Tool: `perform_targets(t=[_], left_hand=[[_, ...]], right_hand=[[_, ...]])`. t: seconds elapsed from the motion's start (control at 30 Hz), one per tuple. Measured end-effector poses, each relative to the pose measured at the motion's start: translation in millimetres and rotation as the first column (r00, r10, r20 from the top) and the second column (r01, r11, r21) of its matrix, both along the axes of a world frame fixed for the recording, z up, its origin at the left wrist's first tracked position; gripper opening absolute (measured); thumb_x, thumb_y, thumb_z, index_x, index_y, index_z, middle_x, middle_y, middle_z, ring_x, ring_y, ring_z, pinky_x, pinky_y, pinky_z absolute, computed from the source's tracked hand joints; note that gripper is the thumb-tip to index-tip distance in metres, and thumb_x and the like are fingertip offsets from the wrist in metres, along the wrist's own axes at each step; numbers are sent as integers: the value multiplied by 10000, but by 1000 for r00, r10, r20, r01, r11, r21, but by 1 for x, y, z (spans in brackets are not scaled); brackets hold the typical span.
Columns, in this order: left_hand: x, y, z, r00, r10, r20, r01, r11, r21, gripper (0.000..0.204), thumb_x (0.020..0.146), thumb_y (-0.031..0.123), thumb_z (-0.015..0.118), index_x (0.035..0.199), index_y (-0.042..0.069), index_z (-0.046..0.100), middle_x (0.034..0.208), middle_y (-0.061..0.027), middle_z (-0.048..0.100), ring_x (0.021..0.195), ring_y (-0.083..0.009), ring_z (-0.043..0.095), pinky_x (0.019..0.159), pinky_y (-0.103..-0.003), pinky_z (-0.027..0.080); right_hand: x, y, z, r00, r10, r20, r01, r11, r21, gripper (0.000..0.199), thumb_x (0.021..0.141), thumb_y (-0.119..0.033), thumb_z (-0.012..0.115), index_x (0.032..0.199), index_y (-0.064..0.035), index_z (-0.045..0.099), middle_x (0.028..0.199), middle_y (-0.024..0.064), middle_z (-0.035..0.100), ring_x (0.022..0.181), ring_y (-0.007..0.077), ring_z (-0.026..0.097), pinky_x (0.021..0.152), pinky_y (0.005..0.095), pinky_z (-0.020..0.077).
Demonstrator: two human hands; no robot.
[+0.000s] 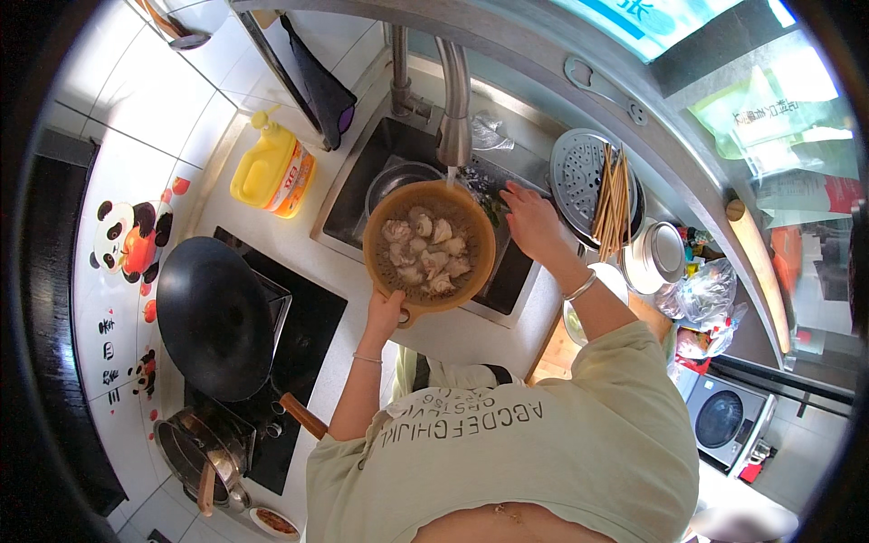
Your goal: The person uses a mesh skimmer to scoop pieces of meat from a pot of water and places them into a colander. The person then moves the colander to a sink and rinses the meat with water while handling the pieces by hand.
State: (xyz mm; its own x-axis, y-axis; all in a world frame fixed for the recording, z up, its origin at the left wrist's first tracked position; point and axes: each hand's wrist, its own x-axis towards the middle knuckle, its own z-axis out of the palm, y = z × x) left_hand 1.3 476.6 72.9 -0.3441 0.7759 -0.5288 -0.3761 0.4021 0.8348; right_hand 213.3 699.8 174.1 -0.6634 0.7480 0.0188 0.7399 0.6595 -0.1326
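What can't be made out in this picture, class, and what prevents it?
All in the head view:
Some fingers of the left hand: hidden under the tan bowl.
The sink floor below that bowl: covered by it.
The round vessel's near side: blocked by the same bowl.
Brown food at lower left: too small to identify.

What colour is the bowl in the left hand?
The bowl is yellowish brown; head view shows it.

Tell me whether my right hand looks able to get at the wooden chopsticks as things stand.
Probably yes: the right hand appears free, though its palm is hidden, and the wooden chopsticks lie exposed on the perforated metal tray to its right, with nothing visible blocking the way.
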Motion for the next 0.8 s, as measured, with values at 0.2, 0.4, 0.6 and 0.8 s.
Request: perform_targets(t=[0.2,0.4,0.6,0.8], left_hand=[[-2,1,-6,999,-47,6,48,997,-55,325,814,55,481,1124,0,398,927,-86,559,737,-160,572,516,-271,489],[-4,-1,-7,998,-54,19,55,998,-27,359,818,57,483,1156,9,372,960,-96,544,756,-173,573,520,-275,492],[-5,1,-11,998,-57,3,57,998,-38,372,826,49,481,1175,13,356,987,-96,537,766,-172,573,521,-267,487],[-2,1,-6,999,-16,33,16,1000,14,363,837,54,480,1178,13,364,992,-83,539,765,-160,568,536,-263,483]], right_hand=[[-36,-31,-21,955,181,-234,-225,958,-178,219,731,-114,589,947,-86,616,917,94,584,902,279,526,812,366,433],[-73,-70,-38,929,312,-199,-347,920,-180,245,693,-154,631,929,-87,619,927,40,559,966,220,476,845,347,399],[-124,-85,-63,883,433,-183,-425,901,84,214,671,-145,608,879,-105,633,930,25,577,966,217,480,810,346,396],[-128,-103,-56,781,624,29,-612,774,-164,86,674,-151,581,721,-102,634,898,22,593,982,226,485,804,361,400]])
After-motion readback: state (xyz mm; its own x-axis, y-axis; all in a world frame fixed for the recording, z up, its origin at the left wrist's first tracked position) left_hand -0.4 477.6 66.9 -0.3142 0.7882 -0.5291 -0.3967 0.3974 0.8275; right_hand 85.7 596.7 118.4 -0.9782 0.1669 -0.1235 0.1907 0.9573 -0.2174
